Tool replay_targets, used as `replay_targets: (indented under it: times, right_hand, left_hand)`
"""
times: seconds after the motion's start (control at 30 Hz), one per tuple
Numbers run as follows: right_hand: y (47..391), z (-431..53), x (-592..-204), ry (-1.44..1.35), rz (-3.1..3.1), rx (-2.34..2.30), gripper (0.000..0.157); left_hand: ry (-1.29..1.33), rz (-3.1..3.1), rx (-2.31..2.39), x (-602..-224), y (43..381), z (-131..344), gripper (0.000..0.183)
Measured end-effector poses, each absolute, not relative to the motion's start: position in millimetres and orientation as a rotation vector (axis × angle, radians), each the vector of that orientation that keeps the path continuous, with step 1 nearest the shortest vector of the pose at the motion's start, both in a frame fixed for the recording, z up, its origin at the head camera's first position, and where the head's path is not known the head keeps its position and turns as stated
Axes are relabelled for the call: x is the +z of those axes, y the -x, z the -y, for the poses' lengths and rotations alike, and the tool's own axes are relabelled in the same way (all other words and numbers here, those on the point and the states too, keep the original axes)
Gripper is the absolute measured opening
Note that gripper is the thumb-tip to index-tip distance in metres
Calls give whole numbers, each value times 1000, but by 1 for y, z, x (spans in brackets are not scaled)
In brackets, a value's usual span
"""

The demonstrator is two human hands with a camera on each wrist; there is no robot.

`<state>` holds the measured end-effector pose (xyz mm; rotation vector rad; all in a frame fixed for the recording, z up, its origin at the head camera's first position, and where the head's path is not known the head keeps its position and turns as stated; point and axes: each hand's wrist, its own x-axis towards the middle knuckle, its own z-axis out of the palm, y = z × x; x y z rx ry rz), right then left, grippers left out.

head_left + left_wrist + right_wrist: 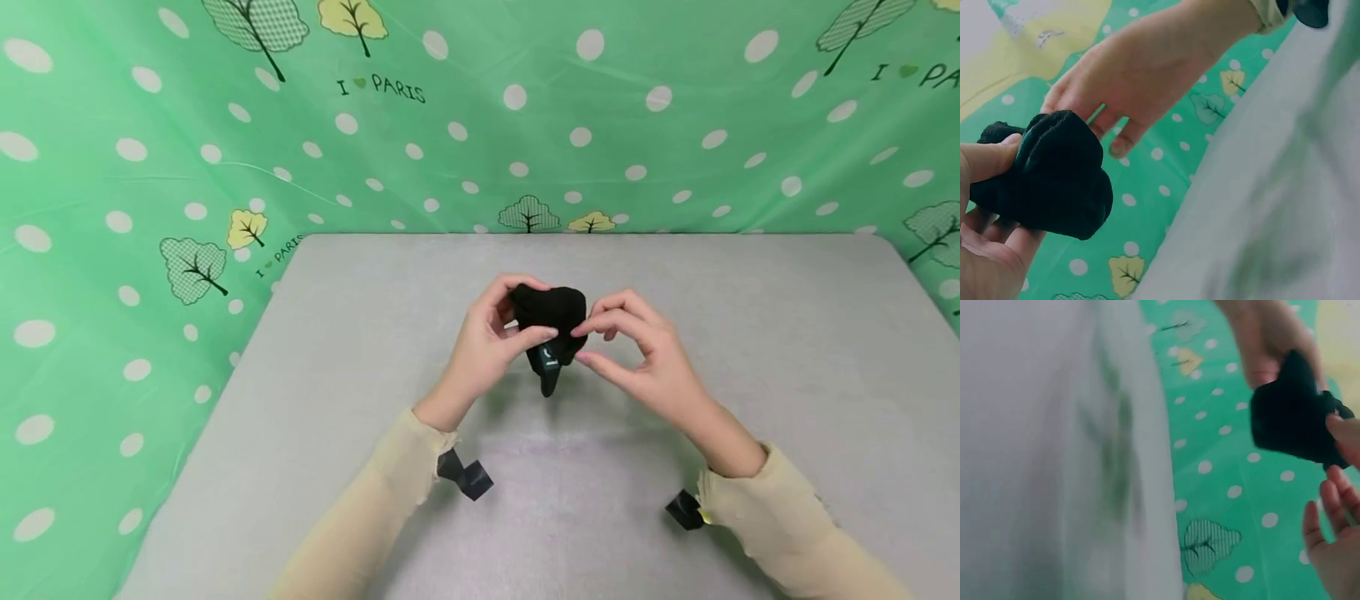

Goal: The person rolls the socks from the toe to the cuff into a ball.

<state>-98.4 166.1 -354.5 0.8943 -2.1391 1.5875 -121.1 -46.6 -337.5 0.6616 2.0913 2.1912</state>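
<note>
Black cloth bundle [553, 308] mid-frame, above the table [315, 367].
The left hand [487, 337] pinches its left side; it looks soft, light, best held by a fold; the right hand [654, 357] meets its right edge, pinching or not I can't tell.

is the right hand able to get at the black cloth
Likely yes: the right hand is at one edge of the black cloth, nothing between; the left hand holds the other side.

Grey tabletop [345, 350] spread wide, faintly mottled. Far edge ran straight; far corners were rounded, sides flared outward toward near end. Soft shadows [497, 402] fell across middle. In wrist views, surface looked paler, with blurred greenish patches.
</note>
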Motion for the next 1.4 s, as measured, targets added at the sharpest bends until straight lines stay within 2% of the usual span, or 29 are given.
replay_targets:
  times: [0.07,0.2,0.4,0.6,0.77,1.17,1.4]
  right_hand:
    - [100,-165,-356,-968,2105,1360,12]
    - [104,-162,-358,-1061,1992,1104,28]
    - [105,-160,-358,-1216,2000,963,24]
    - [101,-150,-367,-1122,2037,910,33]
    - [103,-148,-372,-964,2193,878,43]
    - [107,-156,-376,-999,2214,942,42]
    - [104,-149,-376,-991,2202,934,41]
  left_hand:
    - [-616,-2080,2219,-339,122,47,43]
    - [-465,-1950,2313,-340,124,47,43]
    - [-99,-1581,2536,-341,129,46,38]
    - [135,-1460,2585,-345,128,35,34]
    - [117,-1487,2509,-351,120,27,32]
    - [-156,-1530,2237,-355,118,41,55]
    - [-130,-1733,2227,-359,122,42,49]
